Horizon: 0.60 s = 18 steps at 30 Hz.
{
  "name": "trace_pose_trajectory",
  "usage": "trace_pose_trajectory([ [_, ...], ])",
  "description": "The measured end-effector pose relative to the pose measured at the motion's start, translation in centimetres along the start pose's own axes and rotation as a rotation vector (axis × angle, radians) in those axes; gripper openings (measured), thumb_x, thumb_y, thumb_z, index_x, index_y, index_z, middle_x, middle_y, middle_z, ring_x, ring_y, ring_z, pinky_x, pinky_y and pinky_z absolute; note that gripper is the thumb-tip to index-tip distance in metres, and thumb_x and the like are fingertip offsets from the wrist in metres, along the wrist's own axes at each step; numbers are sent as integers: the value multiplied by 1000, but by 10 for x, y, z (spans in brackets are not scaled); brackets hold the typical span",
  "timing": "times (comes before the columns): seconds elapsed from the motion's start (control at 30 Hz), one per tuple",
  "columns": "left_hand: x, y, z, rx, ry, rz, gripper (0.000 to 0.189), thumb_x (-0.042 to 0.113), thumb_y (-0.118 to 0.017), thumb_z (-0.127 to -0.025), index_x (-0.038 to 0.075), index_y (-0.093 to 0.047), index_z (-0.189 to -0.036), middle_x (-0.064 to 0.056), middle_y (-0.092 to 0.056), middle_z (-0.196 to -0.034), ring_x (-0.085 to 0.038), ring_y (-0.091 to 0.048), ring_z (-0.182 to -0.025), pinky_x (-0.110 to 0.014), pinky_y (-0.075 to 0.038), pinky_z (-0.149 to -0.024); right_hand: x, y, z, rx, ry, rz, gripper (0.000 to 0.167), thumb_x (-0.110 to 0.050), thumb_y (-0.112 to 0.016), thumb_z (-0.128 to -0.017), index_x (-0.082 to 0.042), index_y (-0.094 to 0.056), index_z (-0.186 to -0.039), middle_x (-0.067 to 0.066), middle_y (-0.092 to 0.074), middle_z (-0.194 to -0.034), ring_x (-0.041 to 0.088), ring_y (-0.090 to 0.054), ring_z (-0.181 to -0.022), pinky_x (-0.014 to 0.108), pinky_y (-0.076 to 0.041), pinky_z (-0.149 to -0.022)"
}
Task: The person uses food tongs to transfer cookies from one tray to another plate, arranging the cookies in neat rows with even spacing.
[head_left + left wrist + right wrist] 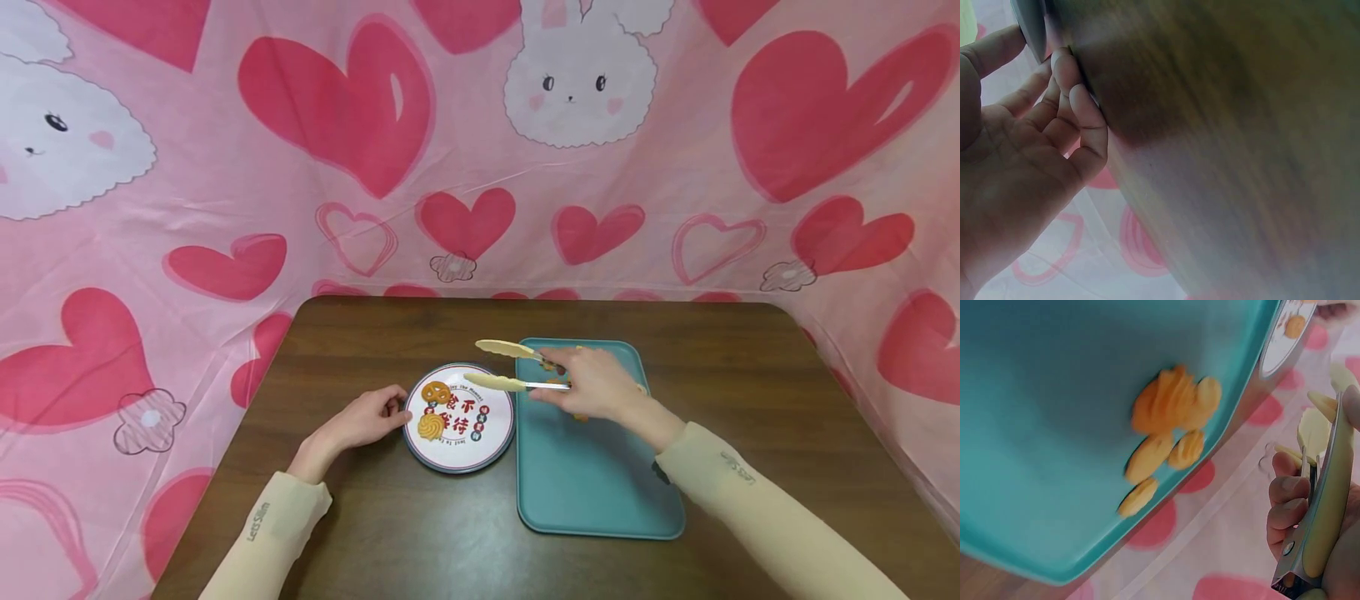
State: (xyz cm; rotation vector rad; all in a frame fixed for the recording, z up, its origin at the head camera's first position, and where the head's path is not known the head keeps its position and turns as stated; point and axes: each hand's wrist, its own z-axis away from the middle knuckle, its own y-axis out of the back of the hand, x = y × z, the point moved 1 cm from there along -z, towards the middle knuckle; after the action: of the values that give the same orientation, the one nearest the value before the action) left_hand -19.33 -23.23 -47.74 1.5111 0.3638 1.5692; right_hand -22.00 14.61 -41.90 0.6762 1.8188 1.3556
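Note:
My left hand point(369, 417) holds the left rim of a round white plate point(450, 457) between thumb and forefinger; the other fingers are curled against the table. On the plate's left side lie a pretzel-shaped cookie point(436, 392) and a round swirled cookie point(431, 427). My right hand point(596, 382) grips tongs point(1329, 506) with cream tips, spread apart with nothing between them. The tips hang over the plate's right part and the gap behind it. Several cookies point(1149, 456) lie near one end of the teal tray point(592, 492); in the head view my right hand partly hides them.
The teal tray stands right beside the plate on a dark wooden table point(375, 533). A pink cloth point(465, 167) with hearts and rabbits hangs behind the table and along its sides.

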Motion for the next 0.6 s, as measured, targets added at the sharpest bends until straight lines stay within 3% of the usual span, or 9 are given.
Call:
trace_pose_trajectory([
  [0.17,1,0,0,4,7,4,33,26,-69,-95,8,-61,-121,-2,-55,-85,-17,-52,-77,-32,-43,-67,20,5,8,27,-41,4,75,-61,-72,-82,-9,-62,-135,1,-70,-92,14,-59,-72,34,-48,-62],
  [0.27,0,-1,1,1,21,4,33,25,-69,-95,8,-61,-122,-2,-55,-85,-17,-52,-78,-32,-44,-68,32,7,13,51,-63,12,75,-61,-72,-82,-9,-62,-135,7,-72,-108,21,-68,-86,42,-53,-69],
  [0.4,0,-1,0,2,30,7,32,24,-69,-95,9,-61,-122,-2,-55,-85,-18,-52,-79,-33,-45,-69,47,12,19,63,-104,7,77,-62,-71,-82,-7,-61,-136,12,-68,-122,31,-68,-102,50,-53,-78],
  [0.6,0,-1,-1,5,28,6,32,24,-69,-95,9,-61,-122,-2,-55,-85,-18,-52,-79,-34,-44,-69,69,13,30,56,-160,21,79,-64,-69,-83,-6,-60,-136,13,-69,-119,29,-69,-94,49,-53,-74],
])
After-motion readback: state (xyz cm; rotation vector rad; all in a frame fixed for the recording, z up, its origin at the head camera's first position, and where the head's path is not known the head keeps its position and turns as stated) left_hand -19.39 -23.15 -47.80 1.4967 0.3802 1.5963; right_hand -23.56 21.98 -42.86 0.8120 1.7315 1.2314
